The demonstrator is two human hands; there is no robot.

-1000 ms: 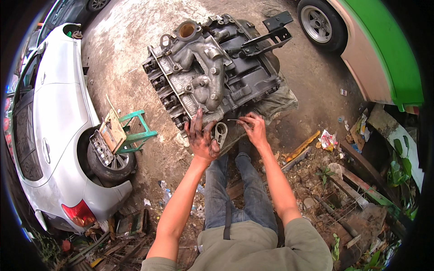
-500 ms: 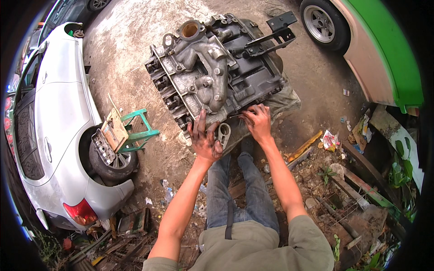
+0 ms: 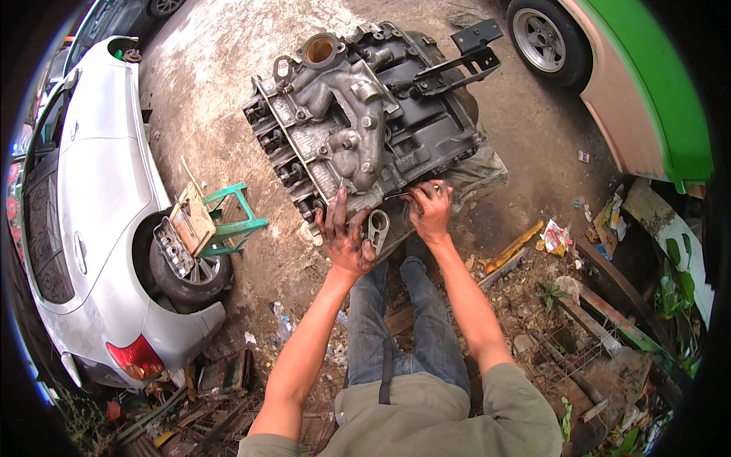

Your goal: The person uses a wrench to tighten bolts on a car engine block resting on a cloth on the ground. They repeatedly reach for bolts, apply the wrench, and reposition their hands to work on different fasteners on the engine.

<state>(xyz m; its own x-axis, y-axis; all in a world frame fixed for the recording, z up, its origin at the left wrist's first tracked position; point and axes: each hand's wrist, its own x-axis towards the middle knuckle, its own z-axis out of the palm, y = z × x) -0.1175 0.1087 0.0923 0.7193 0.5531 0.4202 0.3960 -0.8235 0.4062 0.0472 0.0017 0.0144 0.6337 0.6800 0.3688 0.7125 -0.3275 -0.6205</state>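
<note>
A greasy engine block (image 3: 426, 145) rests on its side in front of me, with a silver intake manifold (image 3: 364, 126) on top. Fingers spread, my left hand (image 3: 346, 242) lies against the near left edge of the engine. Beside it, a silver bracket with a round hole (image 3: 378, 224) juts toward me. My right hand (image 3: 432, 212) is closed in a pinch at the near edge, around a thin metal rod-like tool (image 3: 397, 196) whose tip reaches the engine's lower side. The tool's exact kind cannot be made out.
A silver car (image 3: 106, 190) stands at left, with a green plastic stool (image 3: 236, 217) by its wheel. A green and pink vehicle (image 3: 640, 99) is at right. Below it lie scrap wood (image 3: 514, 247), litter and metal debris. A black bracket (image 3: 461, 65) sticks out from the engine's far right.
My right hand has turned slightly at the wrist and tilted, with the forearm shifting a little left. My left hand stays where it was.
</note>
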